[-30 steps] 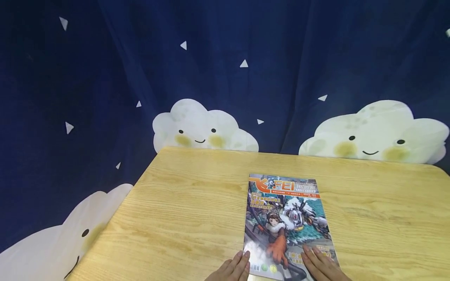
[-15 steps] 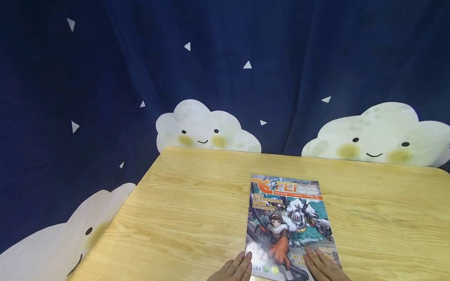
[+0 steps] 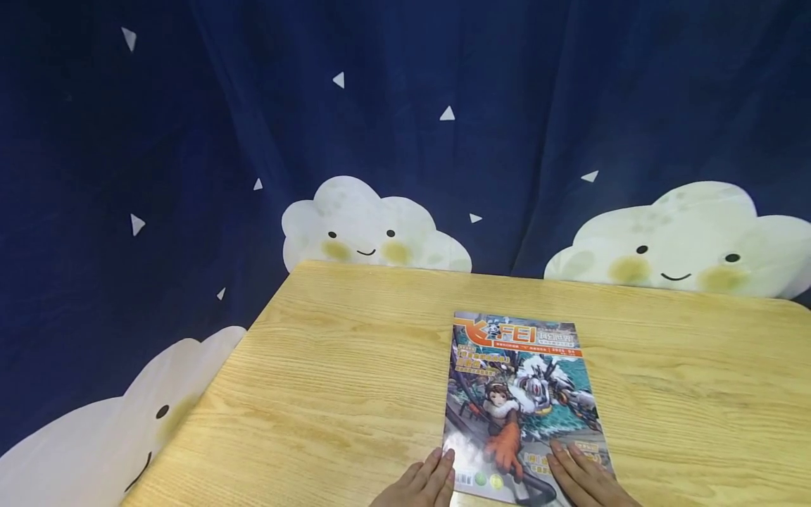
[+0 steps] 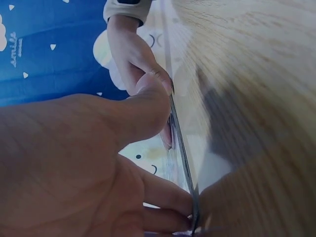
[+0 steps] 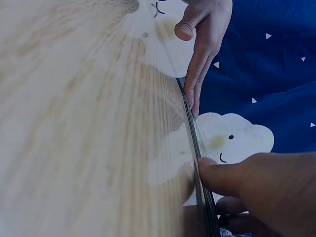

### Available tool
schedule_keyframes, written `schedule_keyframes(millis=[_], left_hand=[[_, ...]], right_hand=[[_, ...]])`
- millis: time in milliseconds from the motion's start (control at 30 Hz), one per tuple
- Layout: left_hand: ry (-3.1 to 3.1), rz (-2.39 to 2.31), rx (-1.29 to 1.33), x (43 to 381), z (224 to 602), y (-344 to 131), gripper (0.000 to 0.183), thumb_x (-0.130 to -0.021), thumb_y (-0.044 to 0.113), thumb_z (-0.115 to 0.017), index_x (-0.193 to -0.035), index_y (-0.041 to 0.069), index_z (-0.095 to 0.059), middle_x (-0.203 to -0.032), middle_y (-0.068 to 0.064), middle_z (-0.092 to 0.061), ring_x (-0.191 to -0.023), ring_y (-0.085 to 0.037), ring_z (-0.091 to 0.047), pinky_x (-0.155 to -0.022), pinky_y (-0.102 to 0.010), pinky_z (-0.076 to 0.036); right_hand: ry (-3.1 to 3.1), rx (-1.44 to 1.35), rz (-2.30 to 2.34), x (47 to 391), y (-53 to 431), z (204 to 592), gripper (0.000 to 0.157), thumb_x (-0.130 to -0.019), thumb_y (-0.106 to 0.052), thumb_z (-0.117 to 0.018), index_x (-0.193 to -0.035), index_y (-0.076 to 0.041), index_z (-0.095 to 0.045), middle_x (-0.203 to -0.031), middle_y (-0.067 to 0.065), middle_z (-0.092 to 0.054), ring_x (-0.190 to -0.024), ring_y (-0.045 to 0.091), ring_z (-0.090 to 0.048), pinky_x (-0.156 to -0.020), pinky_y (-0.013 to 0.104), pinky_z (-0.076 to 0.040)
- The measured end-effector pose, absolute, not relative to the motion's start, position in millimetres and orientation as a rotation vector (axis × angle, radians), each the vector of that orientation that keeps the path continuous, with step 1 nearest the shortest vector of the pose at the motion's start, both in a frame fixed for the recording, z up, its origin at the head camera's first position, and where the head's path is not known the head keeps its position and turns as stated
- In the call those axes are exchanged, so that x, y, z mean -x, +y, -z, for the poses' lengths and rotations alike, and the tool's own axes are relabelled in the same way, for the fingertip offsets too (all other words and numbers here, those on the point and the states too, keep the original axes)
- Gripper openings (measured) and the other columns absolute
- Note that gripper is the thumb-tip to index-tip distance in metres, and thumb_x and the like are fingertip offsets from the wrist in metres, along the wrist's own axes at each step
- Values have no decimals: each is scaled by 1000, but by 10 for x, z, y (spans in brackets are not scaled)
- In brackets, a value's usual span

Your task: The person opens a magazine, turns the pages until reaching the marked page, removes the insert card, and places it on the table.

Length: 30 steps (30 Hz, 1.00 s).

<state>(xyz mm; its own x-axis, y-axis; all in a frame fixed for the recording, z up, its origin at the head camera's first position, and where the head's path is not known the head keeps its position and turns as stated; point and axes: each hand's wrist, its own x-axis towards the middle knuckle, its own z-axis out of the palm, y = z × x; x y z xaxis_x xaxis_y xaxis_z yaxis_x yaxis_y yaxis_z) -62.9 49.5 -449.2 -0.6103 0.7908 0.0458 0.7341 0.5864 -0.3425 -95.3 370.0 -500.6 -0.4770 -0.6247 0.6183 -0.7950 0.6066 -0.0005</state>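
A magazine (image 3: 532, 394) with an illustrated cover lies closed and flat on the wooden table. My left hand (image 3: 421, 482) is at its lower left edge, fingers straight and side by side, with the fingertips touching that border. On the lower right of the cover rests my right hand (image 3: 586, 479), its fingers extended. The left wrist view shows the magazine's thin edge (image 4: 182, 145) beside the left hand's thumb and fingers. In the right wrist view, the right thumb (image 5: 217, 175) touches the magazine's near edge (image 5: 193, 133). The palms are partly out of the head view.
The light wooden table (image 3: 317, 373) extends to both sides of the magazine and behind it. A dark blue curtain (image 3: 393, 84) with white triangles and smiling clouds hangs behind the table's back edge and along its left side.
The head view has shifted slightly, so the scene sits a little farther right. Both hands and the magazine keep about the same places relative to each other.
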Motion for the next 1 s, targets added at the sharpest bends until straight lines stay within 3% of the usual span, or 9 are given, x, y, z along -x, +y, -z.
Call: schedule_keyframes(millis=[267,467,533,600,700,767,833,933,1000], left_hand=[[-2567,-458,1358,743,4379,474,56,-101,51,-34,-127,9,-61,-136,-9,-55,-126,-19,-52,-92,-22,-47],[-2905,-267,1358,971,4077,522,66,-96,59,-42,-137,8,-52,-146,-11,-44,-136,-25,-40,-102,-32,-43],[-3009,-150,1305,1039,3998,551,71,-95,62,-40,-140,8,-49,-150,-11,-38,-140,-26,-33,-106,-35,-39],[-3025,-25,1267,1106,3951,590,72,-96,62,-38,-140,6,-50,-151,-13,-37,-140,-28,-32,-107,-38,-39],[-3044,110,1221,1251,3915,675,70,-97,57,-41,-141,4,-48,-151,-15,-36,-141,-31,-31,-109,-39,-36],[-3024,162,1206,1390,3923,739,68,-98,55,-42,-140,2,-49,-150,-18,-36,-140,-33,-32,-110,-39,-35],[-3037,235,1173,1553,3936,799,67,-98,53,-45,-141,1,-47,-151,-20,-34,-140,-35,-31,-111,-39,-33],[-3061,351,1080,1813,3956,876,67,-98,51,-46,-141,0,-46,-152,-22,-31,-141,-37,-28,-113,-41,-29],[-3066,404,1028,1973,3960,923,66,-99,50,-46,-140,-1,-47,-152,-23,-30,-141,-38,-26,-113,-43,-28]], right_hand=[[-2244,-1183,-364,1003,3737,4948,79,-93,-59,-48,-155,-21,-16,-160,-9,-14,-145,3,-7,-111,11,-2],[-2206,-1265,-396,1046,3725,4837,72,-97,-54,-46,-154,-20,-18,-160,-9,-14,-145,3,-9,-111,10,-8],[-2229,-1251,-391,1059,3713,4802,75,-95,-55,-50,-154,-22,-18,-159,-11,-14,-145,1,-9,-110,9,-8],[-2278,-1189,-394,1070,3705,4763,76,-89,-53,-61,-151,-20,-32,-157,-10,-23,-144,-2,-8,-109,7,-9],[-2455,-1047,-382,1092,3713,4660,70,-80,-46,-75,-139,-15,-54,-148,-5,-43,-141,-8,-4,-103,19,-37],[-2619,-938,-401,1117,3726,4568,61,-79,-42,-77,-129,-9,-62,-140,0,-53,-143,2,-14,-95,33,-49],[-2769,-847,-418,1163,3744,4469,58,-84,-41,-73,-130,-8,-61,-138,6,-54,-143,18,-26,-86,50,-52],[-2922,-756,-523,1292,3783,4330,60,-91,-42,-64,-136,-4,-54,-142,15,-48,-130,41,-43,-90,58,-46],[-2953,-736,-568,1410,3815,4262,61,-93,-40,-63,-138,0,-51,-143,21,-44,-129,48,-40,-92,62,-43]])
